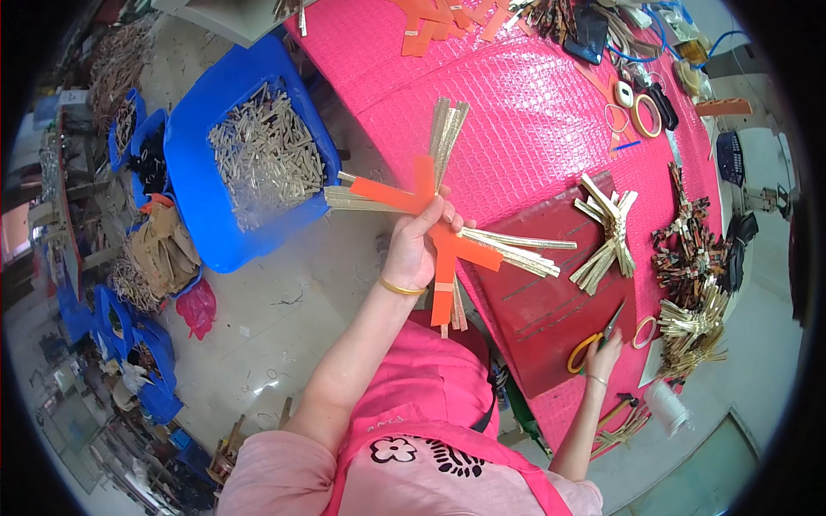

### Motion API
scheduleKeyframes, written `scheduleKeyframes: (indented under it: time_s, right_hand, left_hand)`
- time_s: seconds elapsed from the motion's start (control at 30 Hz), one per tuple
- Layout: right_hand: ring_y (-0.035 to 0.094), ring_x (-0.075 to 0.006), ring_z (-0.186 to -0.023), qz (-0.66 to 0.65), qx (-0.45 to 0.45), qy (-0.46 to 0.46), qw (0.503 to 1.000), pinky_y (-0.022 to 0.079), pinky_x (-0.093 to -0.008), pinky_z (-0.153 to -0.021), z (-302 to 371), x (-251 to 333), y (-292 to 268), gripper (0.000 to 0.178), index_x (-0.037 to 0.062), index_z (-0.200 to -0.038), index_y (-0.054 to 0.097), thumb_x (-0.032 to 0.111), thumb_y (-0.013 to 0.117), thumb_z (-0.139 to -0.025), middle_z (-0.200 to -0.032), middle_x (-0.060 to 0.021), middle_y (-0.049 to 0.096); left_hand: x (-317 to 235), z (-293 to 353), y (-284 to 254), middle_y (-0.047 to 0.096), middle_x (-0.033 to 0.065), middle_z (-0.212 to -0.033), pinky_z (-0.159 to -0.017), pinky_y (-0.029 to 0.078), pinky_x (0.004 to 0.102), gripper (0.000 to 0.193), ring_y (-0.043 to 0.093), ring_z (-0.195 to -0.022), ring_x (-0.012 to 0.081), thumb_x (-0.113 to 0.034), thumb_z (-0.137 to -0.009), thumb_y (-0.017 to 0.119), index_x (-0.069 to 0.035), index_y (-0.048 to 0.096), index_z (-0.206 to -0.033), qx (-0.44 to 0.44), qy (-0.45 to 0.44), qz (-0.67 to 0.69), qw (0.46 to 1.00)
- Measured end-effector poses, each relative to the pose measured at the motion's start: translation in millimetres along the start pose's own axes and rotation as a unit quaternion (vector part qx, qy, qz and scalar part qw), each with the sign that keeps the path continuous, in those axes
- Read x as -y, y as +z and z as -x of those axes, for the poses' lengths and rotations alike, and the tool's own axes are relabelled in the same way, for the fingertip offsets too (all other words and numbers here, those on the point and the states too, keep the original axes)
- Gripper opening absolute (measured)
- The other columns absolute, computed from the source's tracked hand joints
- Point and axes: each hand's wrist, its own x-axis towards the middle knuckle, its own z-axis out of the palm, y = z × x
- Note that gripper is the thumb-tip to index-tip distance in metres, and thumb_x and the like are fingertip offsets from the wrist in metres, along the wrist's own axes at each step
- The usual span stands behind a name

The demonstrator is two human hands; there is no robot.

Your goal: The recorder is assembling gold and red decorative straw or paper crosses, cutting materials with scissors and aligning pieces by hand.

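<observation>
My left hand (419, 243) is closed around the middle of a bundle of flat gold strips (444, 138), raised over the table's near left edge. Orange card pieces (445, 245) with forked arms lie along the bundle, pinched in the same grip. The strips fan out in several directions past the card. At the lower right, my right hand (604, 358) has its fingers around yellow-handled scissors (585, 351), blades pointing up and away. They rest over the dark red board (538, 318). A tied bundle of gold strips (608, 232) sits on the board's far right part.
A blue bin (191, 185) of short strip offcuts stands left of the pink-covered table (508, 120). More tied bundles (693, 322) lie along the right side. Tape rolls (645, 115), a phone (586, 34) and orange card pieces (422, 26) occupy the far end.
</observation>
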Motion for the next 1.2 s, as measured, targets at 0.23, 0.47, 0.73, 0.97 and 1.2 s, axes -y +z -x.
scheduleKeyframes:
  time_s: [0.23, 0.47, 0.73, 0.97, 1.2]
  right_hand:
    - [0.047, -0.0282, -0.068, -0.102, 0.071, 0.187, 0.975, 0.042, -0.0345, -0.067, 17.3, -13.4, 10.4, 0.084, 0.0099, -0.13, 0.027, 0.007, 0.065, -0.056, -0.074, -0.0124, 0.044]
    - [0.047, -0.0211, -0.101, -0.411, -0.025, 0.027, 0.911, 0.038, -0.0292, -0.086, 32.6, -38.8, 11.1, 0.075, 0.0071, -0.128, 0.03, -0.011, 0.05, -0.058, -0.116, -0.0117, 0.044]
    - [0.044, -0.0055, -0.073, -0.458, 0.439, -0.056, 0.771, 0.037, -0.0187, -0.061, 25.6, 277.2, -100.5, 0.092, 0.0052, -0.123, 0.037, 0.06, 0.068, -0.057, -0.089, 0.0024, 0.043]
    - [0.047, -0.0168, -0.096, -0.423, 0.688, -0.149, 0.571, 0.038, -0.0316, -0.082, 49.9, 460.0, -31.4, 0.081, 0.0042, -0.124, 0.032, 0.068, 0.039, -0.074, -0.107, -0.0132, 0.048]
    - [0.054, -0.0252, -0.074, -0.376, 0.733, 0.045, 0.566, 0.044, -0.0338, -0.063, 105.6, 536.8, 2.3, 0.072, 0.0057, -0.124, 0.028, 0.058, 0.044, -0.078, -0.096, -0.0157, 0.049]
  left_hand:
    - [-2.0, 12.0, 8.5, 0.049, 0.0025, -0.071, -0.083, 0.042, 0.0384, 0.021, 0.051, -0.068, 0.0145, -0.017, -0.085, 0.052, -0.005, 0.046, -0.101, 0.018, 0.006, 0.026, 0.999]
    - [-39.8, 36.0, -14.1, 0.047, 0.0013, -0.071, -0.083, 0.042, 0.0387, 0.026, 0.051, -0.069, 0.0135, -0.02, -0.086, 0.051, -0.004, 0.044, -0.105, 0.017, 0.009, -0.018, 1.0]
    - [-146.5, 85.3, -79.1, 0.048, 0.0017, -0.069, -0.074, 0.046, 0.0346, 0.035, 0.052, -0.065, 0.0118, -0.018, -0.085, 0.052, 0.002, 0.042, -0.111, 0.036, -0.047, -0.078, 0.995]
    - [-245.8, 133.9, -140.8, 0.049, 0.0018, -0.068, -0.072, 0.047, 0.0343, 0.038, 0.052, -0.063, 0.012, -0.018, -0.083, 0.054, 0.004, 0.041, -0.112, 0.017, -0.057, -0.062, 0.996]
    - [-305.6, 165.3, -202.9, 0.048, 0.0018, -0.067, -0.072, 0.046, 0.0335, 0.04, 0.051, -0.062, 0.0117, -0.018, -0.082, 0.056, 0.005, 0.041, -0.111, -0.014, -0.034, -0.042, 0.998]
